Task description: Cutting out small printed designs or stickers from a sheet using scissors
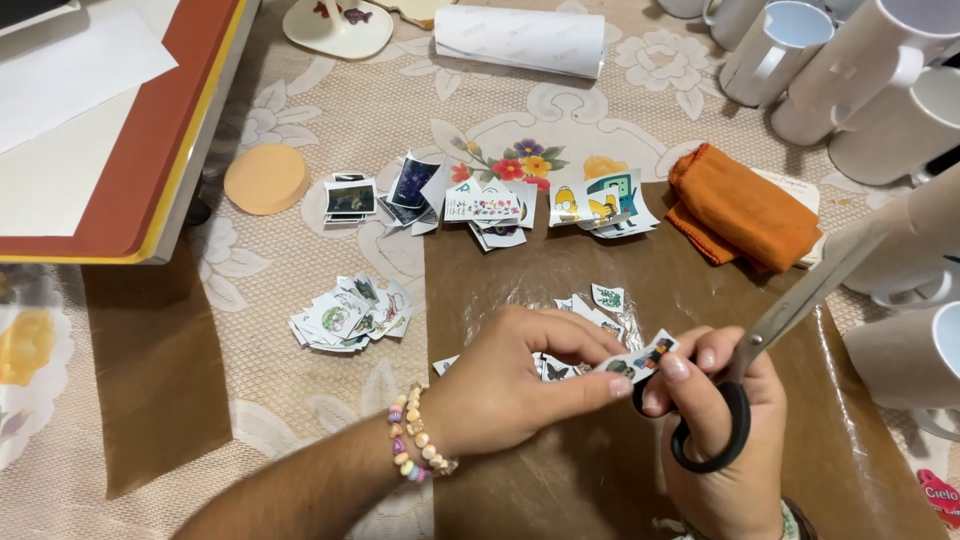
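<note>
Your left hand (505, 385) is closed in a pinch, thumb and fingertips pressed onto a small printed paper strip (640, 360) that sits near the middle of the scene, just above the brown sheet (600, 470) covering the table. Your right hand (720, 440) meets it from the right: the thumb and forefinger touch the strip's right end while the other fingers curl through the black loops of the scissors (790, 310), whose metal blades angle up and to the right, away from the paper (whether the blades are parted or closed cannot be told from this angle). A beaded bracelet (415, 440) circles your left wrist. Small cut pieces (600, 305) lie on the brown sheet just beyond your knuckles. Farther off, a row of sorted picture piles (490, 205) runs across the lace tablecloth (300, 130), and another loose pile (350, 315) lies to the left of your left hand. A folded orange cloth (745, 205) rests at the far right, near a cluster of white mugs (850, 80). A round tan pad (266, 179) lies at the far left beside the red-edged board (150, 130), and a white paper roll (520, 40) lies at the far edge.
</note>
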